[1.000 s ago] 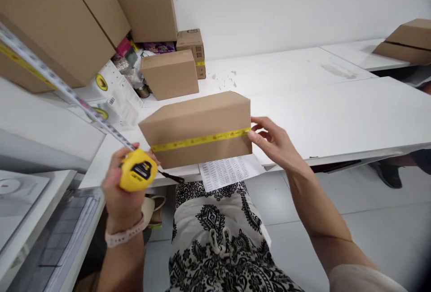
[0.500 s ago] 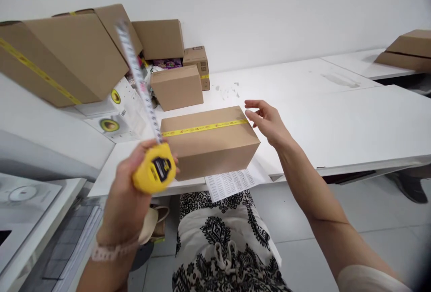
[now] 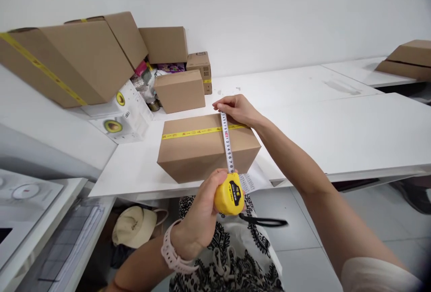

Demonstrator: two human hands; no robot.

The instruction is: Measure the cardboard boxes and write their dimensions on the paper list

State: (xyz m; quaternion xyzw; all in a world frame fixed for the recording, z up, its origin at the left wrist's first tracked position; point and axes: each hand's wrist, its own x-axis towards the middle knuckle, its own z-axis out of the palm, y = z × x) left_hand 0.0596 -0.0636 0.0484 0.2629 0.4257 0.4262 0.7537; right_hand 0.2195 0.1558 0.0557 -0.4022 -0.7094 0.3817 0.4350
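Observation:
My left hand [image 3: 205,213] is wrapped round the yellow case of a tape measure [image 3: 229,194], low in front of the box's near side. The white blade runs out from the case, away from me, across the top of a taped cardboard box [image 3: 193,150]. At the box's far edge, my right hand [image 3: 237,109] closes its fingers on the blade's end; the tip itself is hidden beneath them. A black wrist strap [image 3: 266,221] dangles from the case. Partly covered by the box, a printed sheet [image 3: 248,183] lies at the table's front edge.
Large cardboard boxes [image 3: 84,58] sit on a white avocado-print carton [image 3: 129,117] at the left. A smaller box [image 3: 181,91] stands behind the taped one. Another box [image 3: 406,61] is far right on the white table [image 3: 319,121]. A cap [image 3: 134,227] lies below, left.
My left hand has carried the tape measure rightward, from left of the box to its front. My right hand has moved left and closed on the blade's end, and the blade now crosses the box top.

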